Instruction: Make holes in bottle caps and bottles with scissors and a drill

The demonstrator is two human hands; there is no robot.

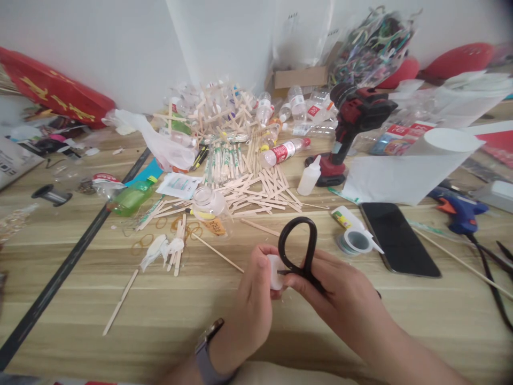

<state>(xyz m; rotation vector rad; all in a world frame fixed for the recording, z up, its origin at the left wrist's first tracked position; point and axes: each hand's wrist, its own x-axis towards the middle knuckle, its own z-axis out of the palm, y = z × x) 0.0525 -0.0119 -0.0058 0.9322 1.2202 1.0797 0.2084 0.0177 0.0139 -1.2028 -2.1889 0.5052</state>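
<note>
My left hand [256, 297], with a watch on its wrist, pinches a small white plastic cap [275, 271]. In my right hand [340, 286] is a pair of scissors with black loop handles [315, 240]. One handle loop stands up above my fingers, and a dark pointed end touches the face of the cap. Most of the blades is hidden by my right hand. Both hands meet low over the wooden table [168, 321], close to its front edge.
Wooden sticks [264, 192] lie heaped beyond my hands. A red-black cordless drill [344, 133] stands behind a small squeeze bottle [309, 179]. To the right are a phone [398, 238], a tape roll [355, 241] and a blue glue gun [457, 208]. A green bottle [134, 198] lies left.
</note>
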